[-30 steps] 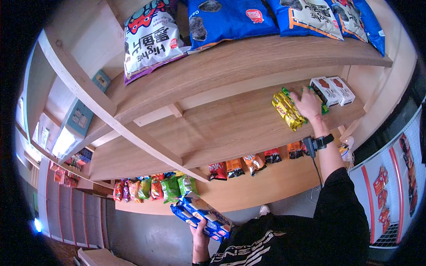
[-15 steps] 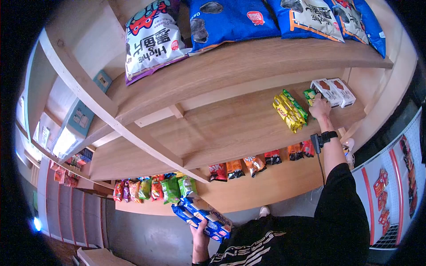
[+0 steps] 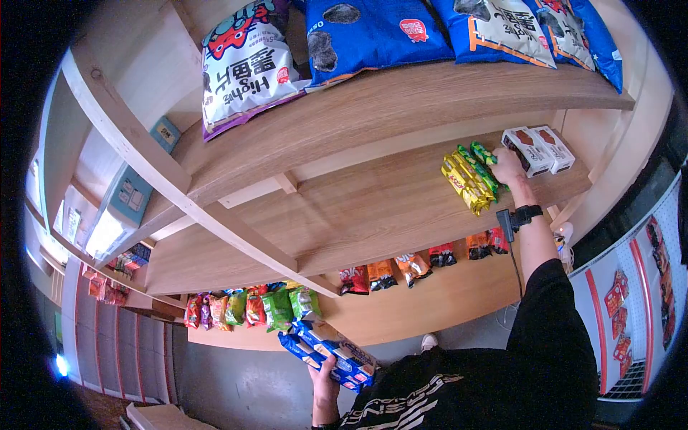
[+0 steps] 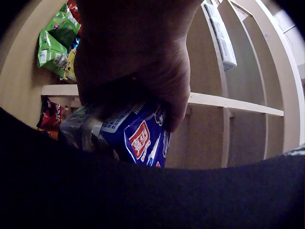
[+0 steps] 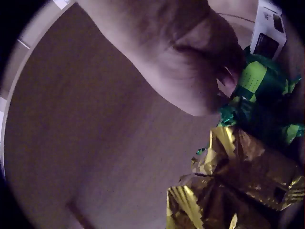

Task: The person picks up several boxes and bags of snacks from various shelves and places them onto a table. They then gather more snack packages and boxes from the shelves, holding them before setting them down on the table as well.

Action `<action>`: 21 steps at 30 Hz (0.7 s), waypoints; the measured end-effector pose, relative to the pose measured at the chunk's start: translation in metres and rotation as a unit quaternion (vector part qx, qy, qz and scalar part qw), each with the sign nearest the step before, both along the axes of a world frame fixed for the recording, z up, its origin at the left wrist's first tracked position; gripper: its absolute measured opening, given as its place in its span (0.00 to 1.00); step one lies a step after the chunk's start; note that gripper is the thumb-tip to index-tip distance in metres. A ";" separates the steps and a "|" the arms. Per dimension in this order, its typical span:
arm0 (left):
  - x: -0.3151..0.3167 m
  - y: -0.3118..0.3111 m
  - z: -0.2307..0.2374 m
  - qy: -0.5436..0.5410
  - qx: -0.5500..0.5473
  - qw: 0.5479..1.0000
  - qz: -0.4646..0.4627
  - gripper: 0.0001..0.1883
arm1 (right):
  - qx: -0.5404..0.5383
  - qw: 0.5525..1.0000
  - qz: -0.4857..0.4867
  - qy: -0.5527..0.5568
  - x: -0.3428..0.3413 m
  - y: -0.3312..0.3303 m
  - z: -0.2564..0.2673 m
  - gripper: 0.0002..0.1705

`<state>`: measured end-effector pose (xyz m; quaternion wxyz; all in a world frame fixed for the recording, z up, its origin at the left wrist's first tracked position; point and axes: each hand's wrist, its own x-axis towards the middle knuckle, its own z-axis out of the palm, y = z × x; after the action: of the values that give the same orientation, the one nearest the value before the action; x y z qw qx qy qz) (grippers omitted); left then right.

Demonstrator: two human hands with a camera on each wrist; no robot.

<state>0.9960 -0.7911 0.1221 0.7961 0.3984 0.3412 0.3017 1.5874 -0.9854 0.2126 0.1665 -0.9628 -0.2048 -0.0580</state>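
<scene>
My left hand [image 3: 326, 383] holds blue biscuit packs [image 3: 340, 351], low in front of the body in the head view. In the left wrist view, its thumb and fingers come down around the blue wrapper [image 4: 140, 138]. On the middle shelf, my right hand [image 3: 509, 168] grips a green snack packet [image 3: 483, 153] at its near side. A second green packet [image 3: 471, 162] lies just left of it, beside yellow packets [image 3: 462, 183]. In the right wrist view, the curled fingers meet the green wrapper [image 5: 257, 78], and part of them is hidden behind it.
White boxes [image 3: 550, 149] stand right of my right hand. Large chip bags [image 3: 373, 36] sit on the shelf above. Below are small snack bags [image 3: 412, 266] and a green bag [image 3: 276, 308]. A wooden upright [image 3: 229, 229] divides the shelves at left.
My right hand went from beside the yellow packets to the green packet near the white boxes, then shifted it left against the other green one. The left hand stays put.
</scene>
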 end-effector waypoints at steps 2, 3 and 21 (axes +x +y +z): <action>-0.001 0.001 -0.002 0.003 -0.003 1.000 0.001 0.31 | 0.028 1.000 -0.006 -0.014 -0.004 0.004 -0.004 0.18; -0.001 0.001 -0.002 0.002 -0.003 1.000 0.002 0.31 | 0.056 0.998 -0.011 -0.027 -0.008 0.008 -0.003 0.19; -0.002 0.004 0.004 0.001 -0.001 1.000 0.000 0.34 | -0.028 0.990 0.009 0.136 -0.064 0.050 0.029 0.76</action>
<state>0.9939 -0.7871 0.1262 0.7964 0.3974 0.3424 0.3011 1.5234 -0.9356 0.2412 0.1658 -0.9643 -0.1903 0.0804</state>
